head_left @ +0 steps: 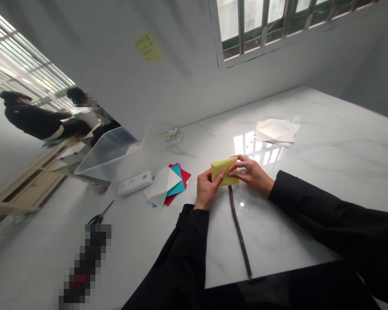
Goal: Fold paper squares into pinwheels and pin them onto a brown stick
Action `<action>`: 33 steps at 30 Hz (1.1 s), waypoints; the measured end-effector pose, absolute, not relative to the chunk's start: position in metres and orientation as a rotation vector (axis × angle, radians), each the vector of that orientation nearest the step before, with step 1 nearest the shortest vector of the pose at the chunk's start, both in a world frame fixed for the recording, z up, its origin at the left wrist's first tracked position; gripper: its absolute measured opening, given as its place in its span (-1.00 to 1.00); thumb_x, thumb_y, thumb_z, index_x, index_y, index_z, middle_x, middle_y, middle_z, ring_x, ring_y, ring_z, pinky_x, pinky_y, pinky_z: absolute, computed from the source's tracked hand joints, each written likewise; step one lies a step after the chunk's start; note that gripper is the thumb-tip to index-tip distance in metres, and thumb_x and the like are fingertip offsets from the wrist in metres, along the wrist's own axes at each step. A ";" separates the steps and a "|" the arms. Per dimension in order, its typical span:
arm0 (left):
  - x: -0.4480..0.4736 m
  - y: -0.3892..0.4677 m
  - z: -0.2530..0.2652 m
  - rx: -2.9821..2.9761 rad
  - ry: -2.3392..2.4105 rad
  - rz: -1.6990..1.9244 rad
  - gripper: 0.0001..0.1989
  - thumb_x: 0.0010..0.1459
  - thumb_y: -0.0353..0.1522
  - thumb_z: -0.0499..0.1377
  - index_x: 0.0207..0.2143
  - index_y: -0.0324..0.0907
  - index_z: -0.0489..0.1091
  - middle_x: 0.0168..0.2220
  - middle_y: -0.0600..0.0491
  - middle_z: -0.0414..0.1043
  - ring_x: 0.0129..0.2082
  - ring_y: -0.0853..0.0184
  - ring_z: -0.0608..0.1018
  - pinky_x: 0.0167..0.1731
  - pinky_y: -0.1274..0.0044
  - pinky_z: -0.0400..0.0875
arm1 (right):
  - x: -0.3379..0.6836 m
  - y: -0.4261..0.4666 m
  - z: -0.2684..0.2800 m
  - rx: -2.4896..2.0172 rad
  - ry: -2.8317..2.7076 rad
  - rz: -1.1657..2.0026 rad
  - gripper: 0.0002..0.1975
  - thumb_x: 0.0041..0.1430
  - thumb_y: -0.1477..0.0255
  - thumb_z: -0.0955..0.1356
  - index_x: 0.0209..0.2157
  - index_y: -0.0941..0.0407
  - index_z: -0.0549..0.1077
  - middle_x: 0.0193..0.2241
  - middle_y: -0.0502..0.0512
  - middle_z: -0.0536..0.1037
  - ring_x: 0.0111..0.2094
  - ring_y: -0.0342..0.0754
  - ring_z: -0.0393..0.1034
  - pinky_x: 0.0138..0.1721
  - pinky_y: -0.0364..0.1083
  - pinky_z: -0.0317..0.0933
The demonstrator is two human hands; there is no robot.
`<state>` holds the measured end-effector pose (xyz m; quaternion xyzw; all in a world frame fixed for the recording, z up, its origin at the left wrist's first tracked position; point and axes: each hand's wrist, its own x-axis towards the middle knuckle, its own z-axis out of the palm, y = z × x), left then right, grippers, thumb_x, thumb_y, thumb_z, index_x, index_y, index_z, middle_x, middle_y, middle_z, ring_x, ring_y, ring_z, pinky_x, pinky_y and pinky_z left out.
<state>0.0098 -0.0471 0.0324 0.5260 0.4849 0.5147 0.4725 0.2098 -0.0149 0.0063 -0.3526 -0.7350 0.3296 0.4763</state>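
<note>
Head view: holding yellow paper (219,167) with left fingers (220,175) and right fingers (242,164) over the tabletop (326,142), near a stick (237,221), right of coloured sheets (177,186).

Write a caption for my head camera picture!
Left hand and right hand hold yellow paper over a white table, brown stick and colourful papers nearby.

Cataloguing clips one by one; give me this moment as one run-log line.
left hand: holds yellow paper | right hand: touches its right side | nearby: brown stick, colored sheets, scissors
</note>
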 end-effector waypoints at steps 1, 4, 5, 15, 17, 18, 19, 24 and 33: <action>0.010 -0.047 0.033 1.282 1.182 1.263 -0.54 0.04 -0.12 0.48 -0.12 -0.28 0.68 -0.20 -0.06 0.69 -0.29 0.25 0.63 -0.21 0.46 0.55 | 0.210 -0.015 0.007 -0.864 -1.791 0.815 -0.86 0.30 0.23 0.50 -0.26 -0.02 0.69 -0.05 0.17 0.56 0.07 0.18 0.46 0.12 0.18 0.37; 0.011 -0.046 0.033 1.281 1.179 1.276 -0.54 0.03 -0.12 0.49 -0.14 -0.27 0.68 -0.20 -0.06 0.69 -0.28 0.24 0.64 -0.20 0.45 0.55 | 0.210 -0.015 0.008 -0.880 -1.767 0.860 -0.81 0.28 0.19 0.50 -0.28 0.01 0.69 -0.16 0.16 0.53 -0.05 0.13 0.46 -0.01 0.12 0.42; 0.011 -0.046 0.032 1.284 1.180 1.282 -0.54 0.02 -0.12 0.49 -0.14 -0.27 0.68 -0.21 -0.06 0.69 -0.29 0.24 0.64 -0.21 0.46 0.54 | 0.210 -0.015 0.009 -0.884 -1.760 0.874 -0.80 0.28 0.18 0.50 -0.29 0.02 0.68 -0.19 0.15 0.52 -0.10 0.10 0.45 -0.04 0.11 0.42; 0.015 -0.040 0.026 1.333 1.164 1.319 -0.56 0.00 -0.11 0.50 -0.19 -0.26 0.68 -0.24 -0.05 0.68 -0.30 0.25 0.62 -0.21 0.45 0.54 | 0.211 -0.008 0.013 -0.898 -1.731 1.020 -0.69 0.17 0.12 0.52 -0.34 0.11 0.67 -0.20 0.15 0.56 -0.25 -0.03 0.43 -0.24 -0.04 0.36; 0.017 -0.039 0.027 1.335 1.159 1.332 -0.55 -0.02 -0.10 0.51 -0.21 -0.26 0.68 -0.25 -0.05 0.68 -0.30 0.24 0.62 -0.21 0.44 0.54 | 0.210 -0.006 0.013 -0.906 -1.708 1.057 -0.63 0.14 0.07 0.52 -0.35 0.13 0.65 -0.22 0.16 0.59 -0.27 -0.03 0.43 -0.30 -0.06 0.34; 0.018 -0.039 0.028 1.326 1.156 1.339 -0.54 -0.03 -0.09 0.52 -0.21 -0.26 0.68 -0.25 -0.05 0.68 -0.29 0.24 0.63 -0.20 0.44 0.55 | 0.210 -0.005 0.012 -0.911 -1.697 1.074 -0.61 0.13 0.05 0.52 -0.35 0.13 0.65 -0.24 0.16 0.61 -0.27 -0.03 0.44 -0.31 -0.07 0.33; 0.019 -0.039 0.028 1.312 1.153 1.346 -0.52 -0.05 -0.09 0.52 -0.20 -0.26 0.68 -0.24 -0.05 0.69 -0.28 0.23 0.63 -0.19 0.43 0.55 | 0.209 -0.004 0.011 -0.916 -1.687 1.088 -0.60 0.12 0.04 0.52 -0.34 0.13 0.65 -0.25 0.15 0.62 -0.27 -0.02 0.45 -0.32 -0.08 0.33; 0.023 -0.040 0.030 1.273 1.125 1.350 -0.43 -0.11 -0.05 0.55 -0.15 -0.28 0.67 -0.22 -0.07 0.69 -0.24 0.21 0.65 -0.14 0.43 0.56 | 0.207 0.000 0.007 -0.911 -1.632 1.120 -0.58 0.09 0.02 0.53 -0.33 0.12 0.62 -0.31 0.10 0.65 -0.27 -0.02 0.47 -0.26 -0.07 0.35; 0.017 -0.034 0.023 1.265 1.056 1.324 -0.38 -0.18 -0.06 0.59 -0.14 -0.28 0.67 -0.24 -0.05 0.69 -0.24 0.19 0.67 -0.10 0.39 0.56 | 0.203 0.000 0.003 -0.874 -1.606 1.074 -0.59 0.10 0.03 0.52 -0.34 0.13 0.57 -0.36 0.09 0.62 -0.33 -0.04 0.43 -0.28 -0.09 0.33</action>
